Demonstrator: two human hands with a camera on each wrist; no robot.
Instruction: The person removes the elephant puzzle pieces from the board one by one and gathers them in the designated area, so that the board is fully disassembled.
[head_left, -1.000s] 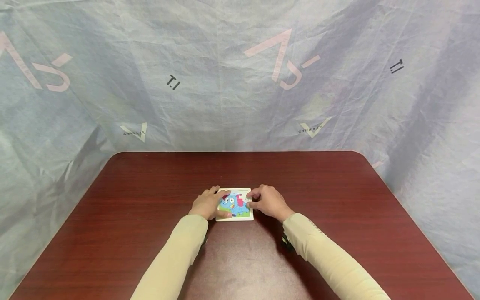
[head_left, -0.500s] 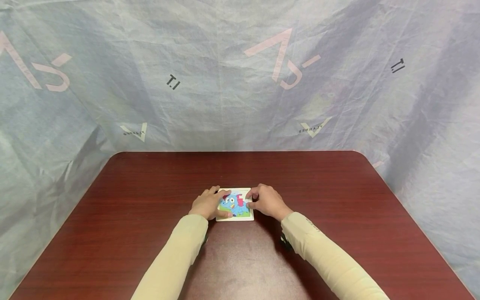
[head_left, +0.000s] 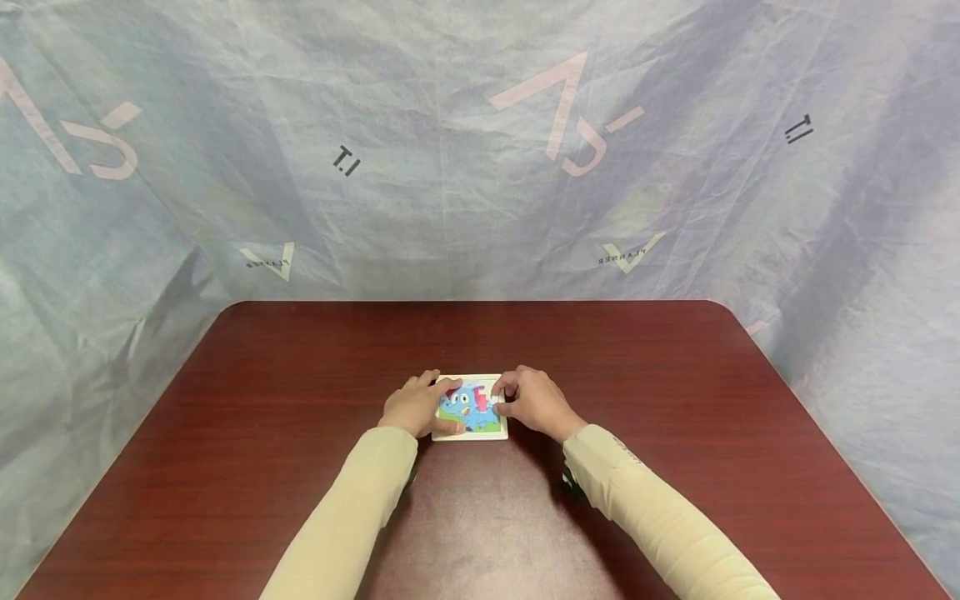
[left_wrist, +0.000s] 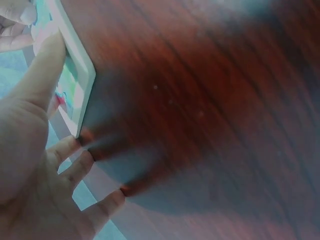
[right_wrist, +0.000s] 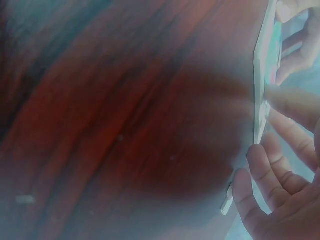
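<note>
In the head view a square jigsaw puzzle [head_left: 471, 408] lies mid-table, with a blue cartoon elephant and a pale frame. My left hand [head_left: 411, 407] rests over its left side, thumb and index finger spread on the picture. The left wrist view shows that thumb straight on the puzzle [left_wrist: 86, 80] and the other fingertips on the table. My right hand [head_left: 538, 403] is at the puzzle's right side, thumb and bent index finger pinching what looks like a pale puzzle piece [head_left: 498, 400], mostly hidden. In the right wrist view its other fingers hang loosely beside the frame [right_wrist: 258, 75].
The dark red wooden table [head_left: 300, 350] extends around both hands. A small pale flat object [right_wrist: 227, 202], perhaps a loose piece, lies by the right fingers in the right wrist view. A grey printed cloth [head_left: 442, 167] hangs behind the table.
The right index finger has bent a little more at the puzzle's right side. The left hand and puzzle stay in place; the head view has tilted slightly.
</note>
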